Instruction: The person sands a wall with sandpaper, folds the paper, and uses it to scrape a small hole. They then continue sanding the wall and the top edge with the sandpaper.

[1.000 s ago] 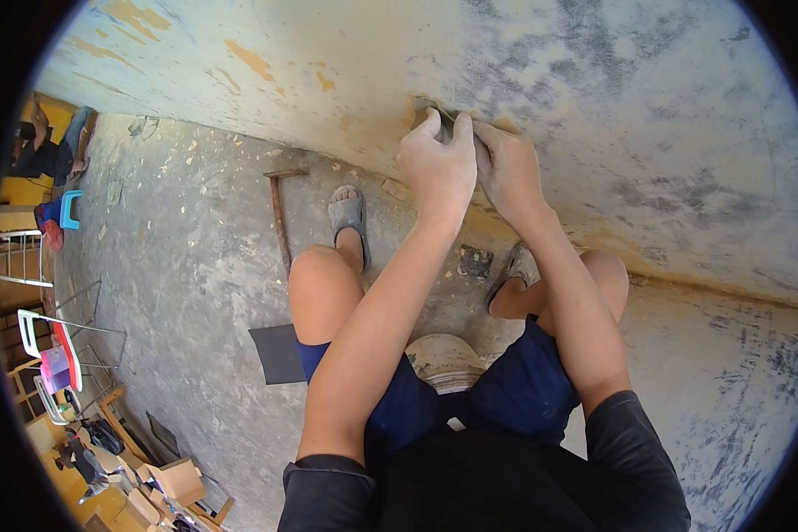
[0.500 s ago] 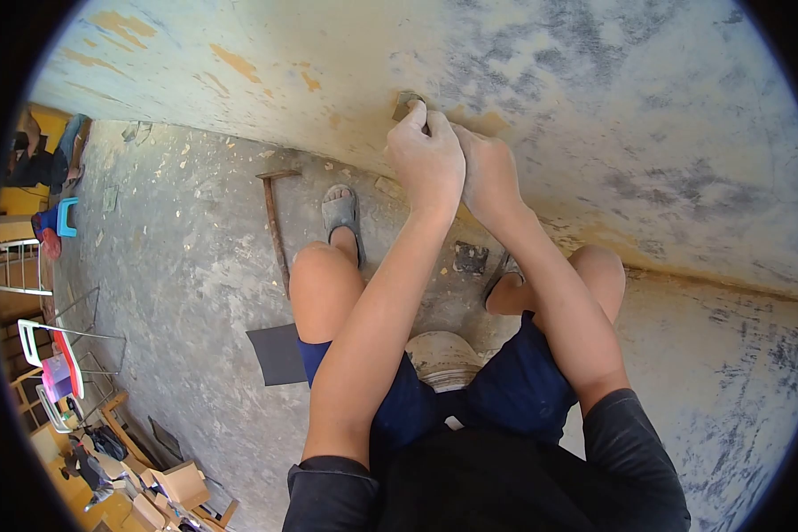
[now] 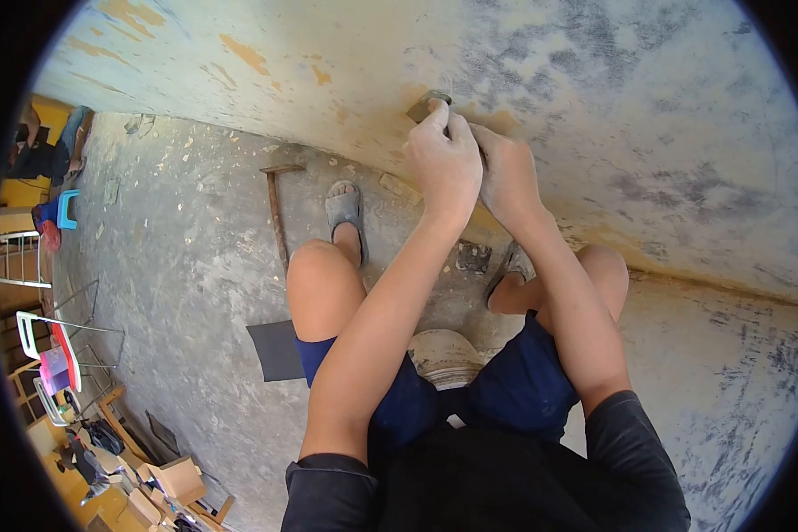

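Observation:
My left hand [image 3: 446, 166] is closed at the near end of a small flat scraper [image 3: 427, 106], a finger pressed on its greyish blade. Right beside it, my right hand [image 3: 508, 176] is closed too, its fingers curled where the handle would be; that part is hidden by my hands. The blade lies against the lower part of a worn wall [image 3: 346, 53], over a patch with yellowish marks. Both hands look dusty.
On the grey floor lie a wooden-handled hammer-like tool [image 3: 276, 208], a dark sheet [image 3: 275, 351] and a small black piece [image 3: 473, 257]. I sit on a whitish bucket-like seat [image 3: 443, 350]. Far left are a blue stool [image 3: 67, 209], a folding chair [image 3: 62, 350], cardboard boxes [image 3: 180, 481] and another person [image 3: 49, 155].
Both hands and the scraper have shifted slightly right in view and a little down, with the blade more tilted. The view itself has moved slightly.

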Demonstrator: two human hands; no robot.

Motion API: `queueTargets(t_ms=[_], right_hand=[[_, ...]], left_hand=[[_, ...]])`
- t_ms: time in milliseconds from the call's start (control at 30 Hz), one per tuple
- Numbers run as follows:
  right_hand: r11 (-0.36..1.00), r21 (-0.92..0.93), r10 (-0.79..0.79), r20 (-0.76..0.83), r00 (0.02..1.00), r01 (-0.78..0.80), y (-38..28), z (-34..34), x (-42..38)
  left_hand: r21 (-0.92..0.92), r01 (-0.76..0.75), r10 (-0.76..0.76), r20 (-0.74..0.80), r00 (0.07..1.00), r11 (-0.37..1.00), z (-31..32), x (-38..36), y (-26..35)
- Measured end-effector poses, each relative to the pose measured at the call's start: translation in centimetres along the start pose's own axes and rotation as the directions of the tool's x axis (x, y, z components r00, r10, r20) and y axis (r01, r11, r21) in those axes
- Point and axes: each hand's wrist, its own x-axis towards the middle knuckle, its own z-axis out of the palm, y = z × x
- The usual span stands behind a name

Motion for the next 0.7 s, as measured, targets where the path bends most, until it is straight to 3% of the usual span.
queueTargets(t_ms=[133,233,333,433,500,567,700], right_hand=[[0.998,0.025,0.062,-0.019,0.998,-0.062,0.3,-2.5,-1.3],[0.971,0.064,0.230,0.001,0.973,-0.230,0.4,-4.3,-1.9],[0.975,0.036,0.219,0.036,0.975,-0.220,-0.1,-4.4,-1.5],[0.988,0.107,0.110,0.016,0.994,-0.111,-0.3,-2.6,-0.8],[0.995,0.038,0.091,0.049,0.995,-0.093,-0.4,-1.9,-0.2],[0.997,-0.033,0.073,0.115,0.991,-0.069,-0.1,-2.1,-0.3],[0.993,0.007,0.119,0.053,0.991,-0.119,0.8,-3.7,-1.8]], left_hand=[[-0.013,-0.075,0.076,0.103,0.992,0.997,0.6,-2.1,1.7],[-0.052,-0.082,0.088,0.114,0.990,0.995,1.8,-3.4,1.9],[-0.075,-0.032,0.042,0.134,0.990,0.997,1.6,-3.5,2.1],[-0.043,-0.082,0.083,0.022,0.996,0.996,1.3,-2.4,1.9],[-0.009,-0.061,0.060,-0.080,0.995,0.998,1.2,-1.6,1.6],[-0.009,-0.061,0.061,-0.057,0.997,0.998,1.4,-1.8,1.7],[0.012,-0.063,0.062,0.038,0.997,0.998,2.3,-3.1,2.4]])
